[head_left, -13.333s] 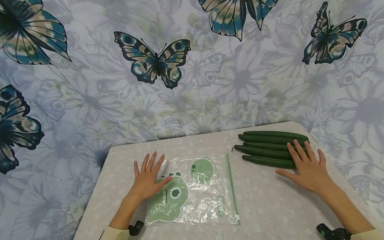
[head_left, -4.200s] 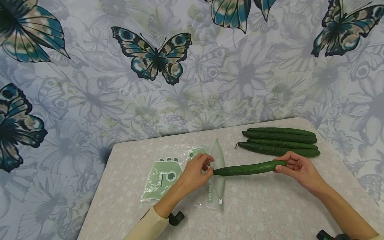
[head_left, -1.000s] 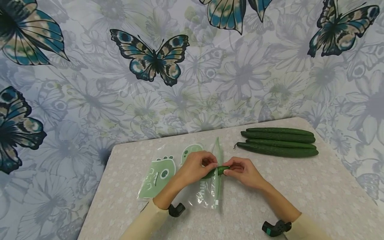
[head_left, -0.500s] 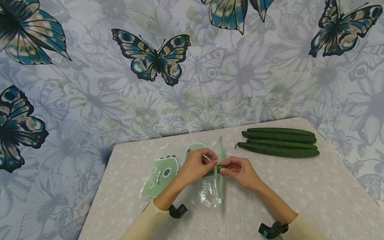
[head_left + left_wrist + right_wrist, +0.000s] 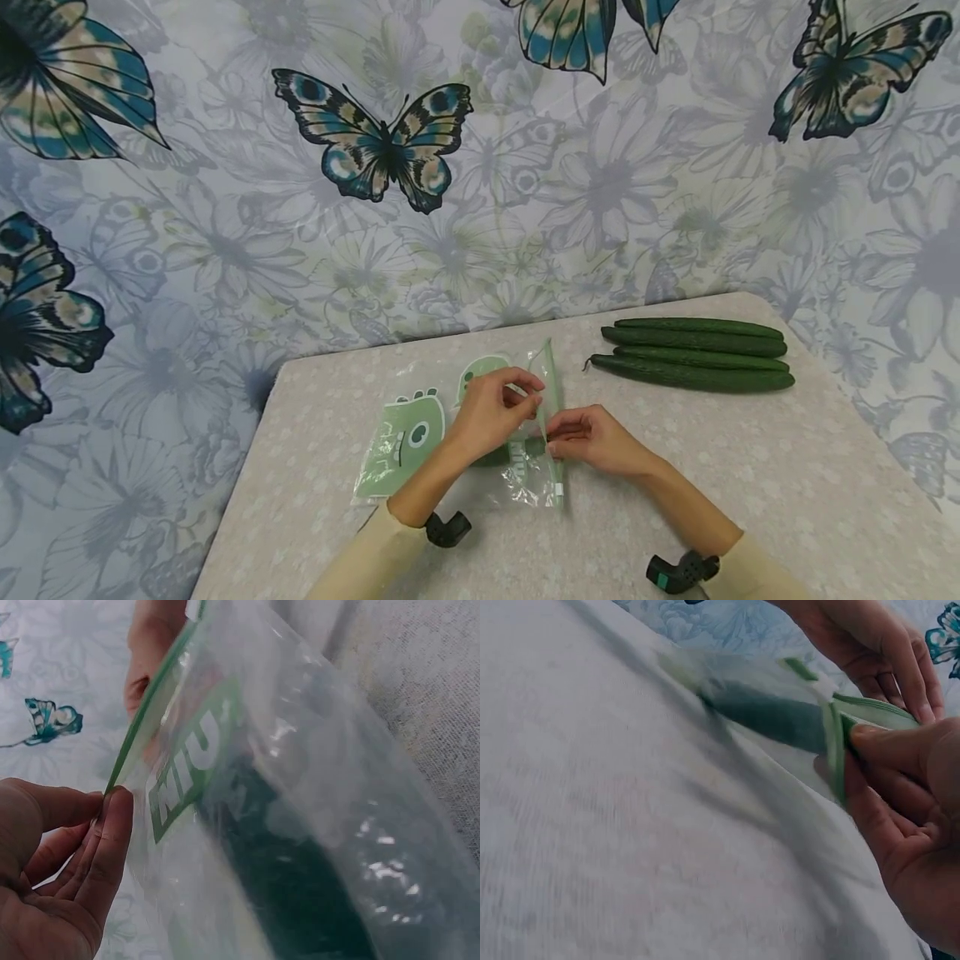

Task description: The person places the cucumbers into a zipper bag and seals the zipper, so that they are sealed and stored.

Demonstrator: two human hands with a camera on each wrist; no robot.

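Note:
A clear zip bag [image 5: 408,442] with green cartoon prints and a green zip edge lies on the table. One cucumber [image 5: 289,870] is inside it, seen dark green through the plastic in the left wrist view. My left hand [image 5: 491,412] pinches the top edge of the bag's mouth between thumb and fingers, lifting it. My right hand [image 5: 596,440] is at the mouth from the right; in the right wrist view its thumb and fingers pinch the cucumber's end right at the green zip edge. The fingers and bag edge partly hide that end.
Several more cucumbers [image 5: 693,377] lie side by side at the back right of the table [image 5: 675,483], which has a pale patterned cover. Behind it hangs a flowered backdrop [image 5: 510,183] with butterflies. Each wrist wears a black camera [image 5: 448,529].
Earlier the cucumber was carried from the row to the bag. Over the last second its visible end has slid left into the bag, and the right hand has come to the mouth, slightly lower.

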